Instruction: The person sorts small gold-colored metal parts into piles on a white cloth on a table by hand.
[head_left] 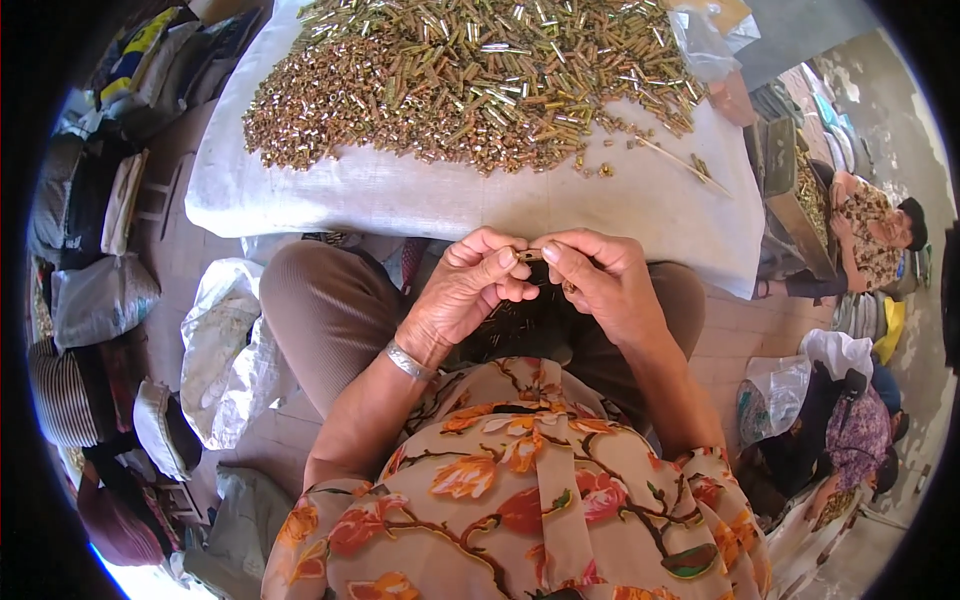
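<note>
Between the fingertips of both my hands, in front of my lap, is a small brass-coloured metal sleeve (531, 255). My left hand (462, 280) pinches its left end between thumb and fingers. My right hand (607, 280) is closed on its right end, and another small brassy bit shows under the right fingers, too small to name. Beyond my hands, a white cloth-covered table (370, 205) bears a large heap of metal parts. Short nut-like pieces (310, 115) lie on its left side, and longer slotted metal sleeves (600, 60) on its right.
A thin stick (680, 162) lies at the heap's right edge. Clear plastic bags (705, 45) sit at the table's far right corner. A white sack (225, 350) stands left of my knee. At the right, another person (868, 230) sits beside a wooden tray (790, 195) of parts.
</note>
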